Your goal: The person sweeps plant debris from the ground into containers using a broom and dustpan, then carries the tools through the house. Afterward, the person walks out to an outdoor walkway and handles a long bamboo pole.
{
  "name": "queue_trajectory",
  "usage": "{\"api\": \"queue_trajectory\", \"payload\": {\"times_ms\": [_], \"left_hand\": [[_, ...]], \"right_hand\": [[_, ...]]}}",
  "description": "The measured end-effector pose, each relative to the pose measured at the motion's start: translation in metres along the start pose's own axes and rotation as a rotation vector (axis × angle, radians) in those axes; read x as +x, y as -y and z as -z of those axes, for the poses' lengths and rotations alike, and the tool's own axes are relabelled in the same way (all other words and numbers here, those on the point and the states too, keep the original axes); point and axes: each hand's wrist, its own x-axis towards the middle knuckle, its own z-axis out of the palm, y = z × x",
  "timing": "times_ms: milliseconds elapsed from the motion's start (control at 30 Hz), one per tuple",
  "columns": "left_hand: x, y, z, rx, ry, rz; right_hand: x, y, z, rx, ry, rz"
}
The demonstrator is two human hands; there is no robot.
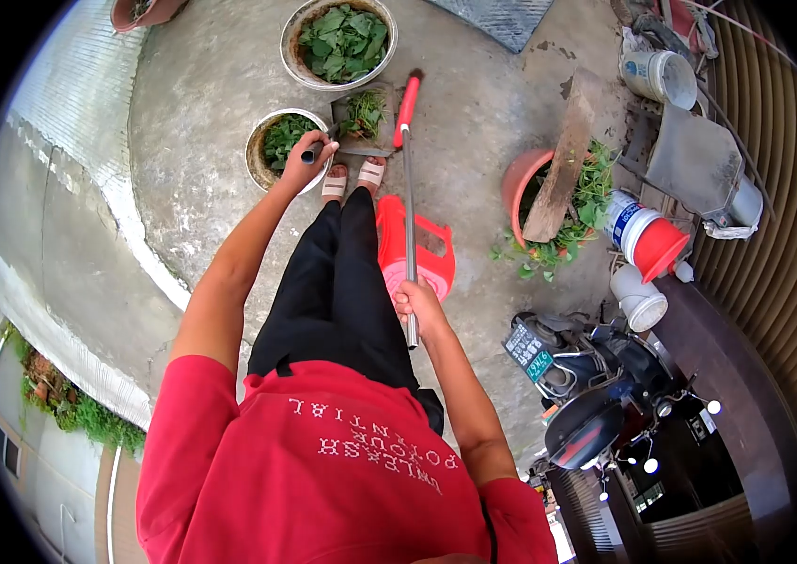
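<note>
My left hand (306,160) is closed around the dark tubular handle of a dustpan (378,150), held over the rim of a white bucket (257,165) with green leaves inside. Green stems and leaf scraps (362,115) lie on the pan, just right of the bucket. In my right hand (420,303) is the silver pole of a broom (409,202), gripped near its lower end in view. The broom's red head (407,105) points away from me, beside the dustpan. A second bucket (290,58), heaped with broad leaves (342,42), stands farther out.
A red plastic stool (441,268) is by my right leg, partly behind the pole. To the right are a terracotta-coloured pot (515,183) with vines and a wooden plank (563,155), several buckets, a metal scoop-like container (695,160) and a parked motorbike (586,428).
</note>
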Motion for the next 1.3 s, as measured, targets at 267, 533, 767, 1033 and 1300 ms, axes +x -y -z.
{"api": "queue_trajectory", "payload": {"times_ms": [267, 533, 767, 1033, 1300], "left_hand": [[0.001, 0.003, -0.004, -0.027, -0.074, 0.010], [0.003, 0.009, -0.005, -0.036, -0.083, -0.066], [0.004, 0.014, -0.009, -0.064, -0.120, -0.072], [0.001, 0.012, -0.010, -0.057, -0.124, -0.081], [-0.006, -0.007, -0.006, -0.038, -0.124, -0.028]], "right_hand": [[-0.053, 0.013, 0.016, -0.412, -0.243, 0.190], [0.007, 0.018, 0.061, -0.877, -0.522, 0.214], [-0.077, 0.020, 0.102, -0.802, -0.427, 0.003], [-0.063, 0.005, 0.059, -0.462, -0.381, -0.069], [-0.085, 0.015, 0.073, -0.559, -0.297, -0.048]]}}
